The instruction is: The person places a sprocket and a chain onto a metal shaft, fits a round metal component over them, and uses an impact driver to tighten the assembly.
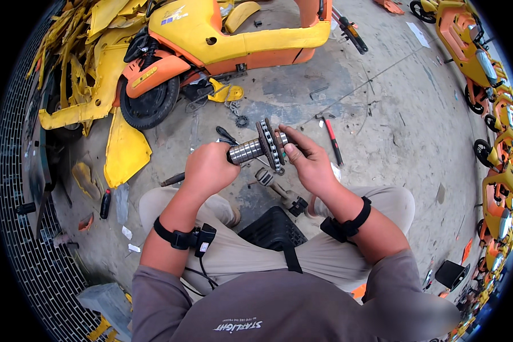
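Observation:
My left hand (208,165) is closed around a dark shaft assembly with a stack of steel rings (245,151). A chain-wrapped sprocket (269,147) sits at the assembly's right end. My right hand (308,159) holds that end, thumb and fingers at the steel fitting (281,140) just beside the sprocket. Beneath my hands a metal tool or part (271,182) lies between my legs, and a dark bar (172,179) pokes out left of my left hand. A black-handled tool (225,134) lies just behind the assembly.
A yellow-orange scooter (233,45) lies ahead, beside piled yellow panels (94,68) and a loose panel (125,154). A red-handled hammer (332,139) lies to the right. Scooters (467,45) line the far right; a dark bottle (105,202) is at left, a black mat (271,228) below me.

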Available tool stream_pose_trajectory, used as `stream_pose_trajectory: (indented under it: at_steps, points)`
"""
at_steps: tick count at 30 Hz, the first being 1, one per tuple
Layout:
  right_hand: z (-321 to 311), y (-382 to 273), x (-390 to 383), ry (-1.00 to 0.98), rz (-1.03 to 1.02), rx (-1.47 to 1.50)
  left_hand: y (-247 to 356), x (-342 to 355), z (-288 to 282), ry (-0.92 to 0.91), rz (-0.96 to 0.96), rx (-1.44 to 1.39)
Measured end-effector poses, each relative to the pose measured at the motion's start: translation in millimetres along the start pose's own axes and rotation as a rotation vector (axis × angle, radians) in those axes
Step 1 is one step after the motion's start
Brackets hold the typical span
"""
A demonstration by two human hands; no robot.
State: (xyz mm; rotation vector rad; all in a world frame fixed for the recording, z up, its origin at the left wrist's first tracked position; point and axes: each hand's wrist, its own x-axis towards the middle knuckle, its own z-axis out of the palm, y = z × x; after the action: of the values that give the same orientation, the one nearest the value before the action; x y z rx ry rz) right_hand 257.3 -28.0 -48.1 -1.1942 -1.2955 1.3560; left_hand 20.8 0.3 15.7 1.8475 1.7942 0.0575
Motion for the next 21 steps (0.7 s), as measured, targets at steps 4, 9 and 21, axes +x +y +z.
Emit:
stream_pose_trajectory:
  at_steps: [4, 9, 21]
  points:
    - [-2.1, -11.1, 2.2, 0.001, -0.003, 0.013, 1.0, -0.4, 0.0, 0.023, 0.009, -0.038]
    - [-7.1, -7.8, 5.7, -0.046, -0.015, 0.004, 1.2, 0.3, -2.0, 0.024, 0.006, -0.05]
    - [-14.5, 18.9, -2.1, 0.025, -0.109, -0.017, -1.5, -0.3, -8.5, 0.058, -0.008, -0.076]
